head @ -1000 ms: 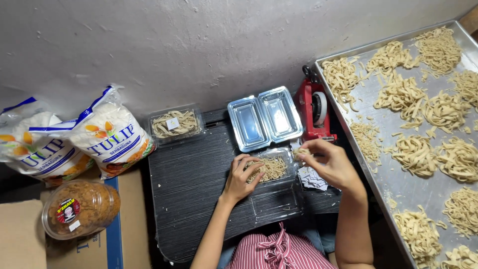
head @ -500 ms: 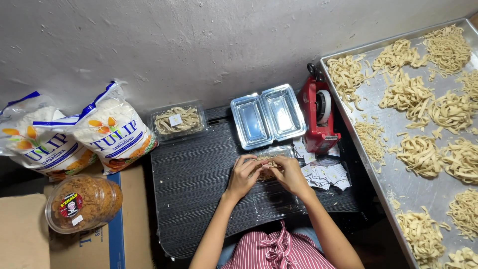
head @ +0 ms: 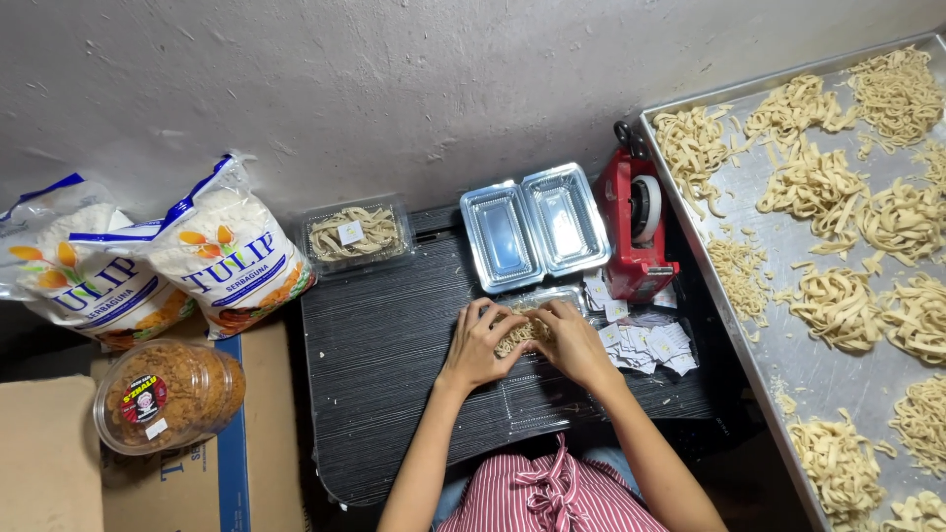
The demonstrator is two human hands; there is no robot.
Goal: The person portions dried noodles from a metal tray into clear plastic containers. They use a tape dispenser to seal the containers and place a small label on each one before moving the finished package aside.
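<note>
Landmark: black counter [head: 394,345]. Left hand [head: 480,345] and right hand [head: 572,340] meet near the counter's middle, over a clear plastic container [head: 552,298]. Fingers of both hands curl inward and press on a bundle of noodles [head: 519,332] sitting in that container. An open empty clear container [head: 537,225] lies at the counter's back edge. A red tape dispenser [head: 639,236] stands at its back right corner, small paper labels [head: 645,340] just in front. A metal tray [head: 788,325] of noodle nests lies right of the counter.
</note>
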